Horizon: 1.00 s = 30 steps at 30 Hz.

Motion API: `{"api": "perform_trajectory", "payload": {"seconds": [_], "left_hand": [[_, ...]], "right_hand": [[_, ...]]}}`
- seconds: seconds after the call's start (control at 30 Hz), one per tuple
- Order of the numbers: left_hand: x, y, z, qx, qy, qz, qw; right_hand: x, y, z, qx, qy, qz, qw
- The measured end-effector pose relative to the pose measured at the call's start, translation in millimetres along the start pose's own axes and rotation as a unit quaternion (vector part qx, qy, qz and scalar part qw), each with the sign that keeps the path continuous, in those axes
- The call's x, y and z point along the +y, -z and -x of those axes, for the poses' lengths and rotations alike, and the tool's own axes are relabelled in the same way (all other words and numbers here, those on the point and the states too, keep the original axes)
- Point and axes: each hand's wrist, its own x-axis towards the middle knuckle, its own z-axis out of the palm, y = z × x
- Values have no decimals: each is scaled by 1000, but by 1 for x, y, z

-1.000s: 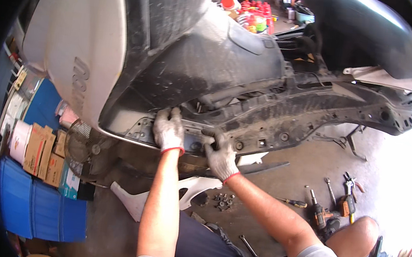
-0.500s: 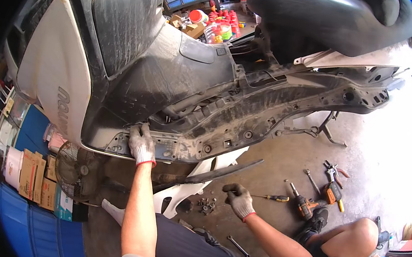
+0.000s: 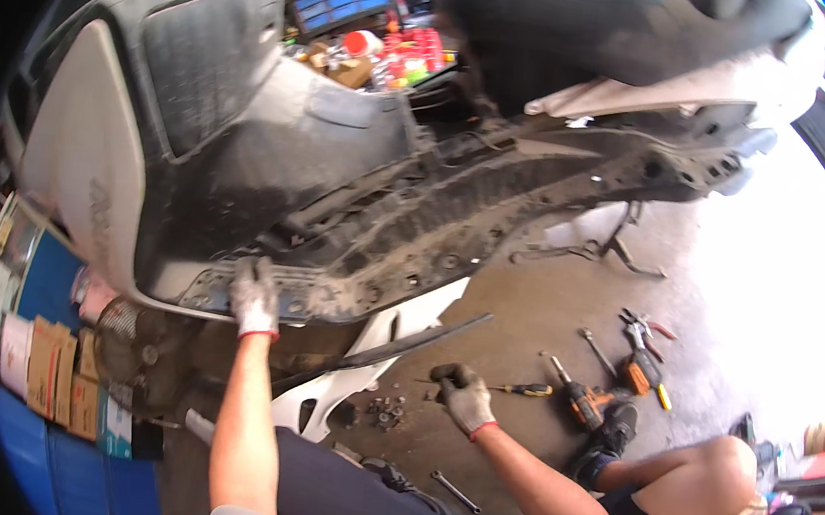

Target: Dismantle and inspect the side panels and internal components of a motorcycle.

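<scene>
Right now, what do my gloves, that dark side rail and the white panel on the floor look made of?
Gloves: likely knitted fabric, matte, judging by the snug cuffs with red edges. Dark side rail: probably moulded plastic, dull under dust, with ribs and holes, though metal isn't ruled out. White panel: perhaps painted plastic, smooth, from its curves.

At the left, a round, dark wire-caged fan (image 3: 143, 355) stood beside brown cardboard boxes (image 3: 49, 370) and a teal-and-white carton (image 3: 116, 425), near a large blue plastic bin (image 3: 73, 478); farther back, small blue plastic drawers (image 3: 344, 4) stood near clustered red plastic bottles (image 3: 419, 49)
</scene>
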Motion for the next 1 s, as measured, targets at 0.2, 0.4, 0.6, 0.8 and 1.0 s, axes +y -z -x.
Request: {"api": "perform_trajectory", "payload": {"seconds": [0.2, 0.4, 0.6, 0.8, 1.0], "left_hand": [[-2, -4, 1, -25, -6, 96, 995], [-4, -4, 5, -48, -27, 108, 993], [-13, -7, 4, -66, -17, 108, 992], [-15, -6, 5, -59, -53, 90, 993], [-11, -5, 7, -72, -33, 117, 990]], "right_hand": [[0, 0, 1, 0, 8, 29, 1000], [-10, 6, 3, 15, 14, 74, 997], [-28, 17, 8, 30, 43, 81, 995], [-42, 30, 13, 33, 43, 67, 996], [-47, 34, 16, 59, 61, 51, 995]]}}
